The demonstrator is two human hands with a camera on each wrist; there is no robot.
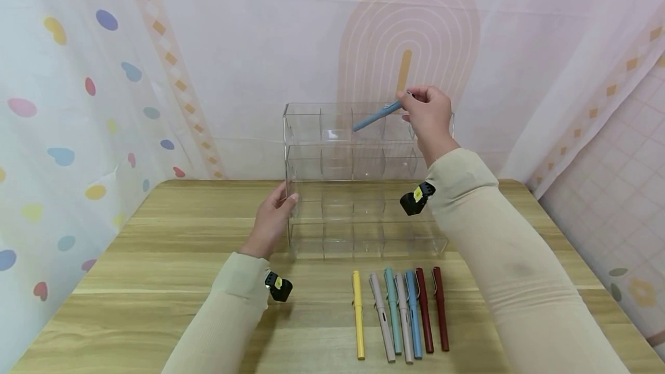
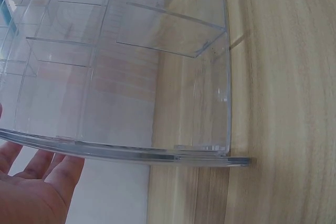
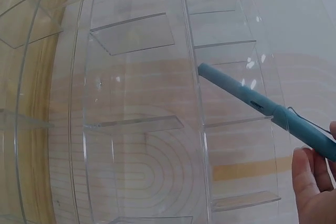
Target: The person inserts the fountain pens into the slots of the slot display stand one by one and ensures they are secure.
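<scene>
A clear acrylic pen organizer [image 1: 337, 183] with tiered, divided compartments stands upright on the table. By its cap end, my right hand [image 1: 428, 114] pinches a blue pen [image 1: 378, 116], which slants down to the left at the top row of compartments. In the right wrist view the pen's lower tip [image 3: 205, 70] lies against or close to a clear panel; contact I cannot tell. My left hand [image 1: 272, 216] grips the organizer's left side, thumb toward the front. The left wrist view has its fingers [image 2: 65, 174] along the outside of the side panel [image 2: 131, 153].
Several capped pens lie in a loose row before the organizer: yellow [image 1: 358, 316], greyish-pink [image 1: 382, 319], mint [image 1: 393, 310], blue [image 1: 413, 316] and dark red [image 1: 440, 310]. Behind the wooden table [image 1: 197, 305] hangs a patterned curtain [image 1: 244, 62].
</scene>
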